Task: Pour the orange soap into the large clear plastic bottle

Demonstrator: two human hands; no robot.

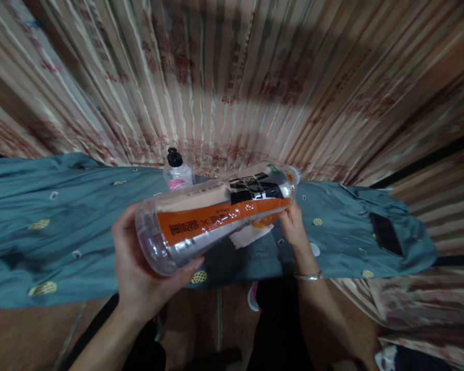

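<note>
A large clear plastic bottle with an orange and black label is held tilted sideways above the cloth. My left hand wraps round its base at the left, thumb along the underside. At the other end, my right hand grips the bottle near its neck, partly hidden behind it. Beneath the bottle lie a white piece of paper and an orange object, mostly covered from view. Behind it stands a clear bottle with a black cap and a pink label.
A green patterned cloth covers the long narrow surface. A black phone lies at its right end, and a white round item near my right wrist. Pleated curtains hang close behind. My legs are below the front edge.
</note>
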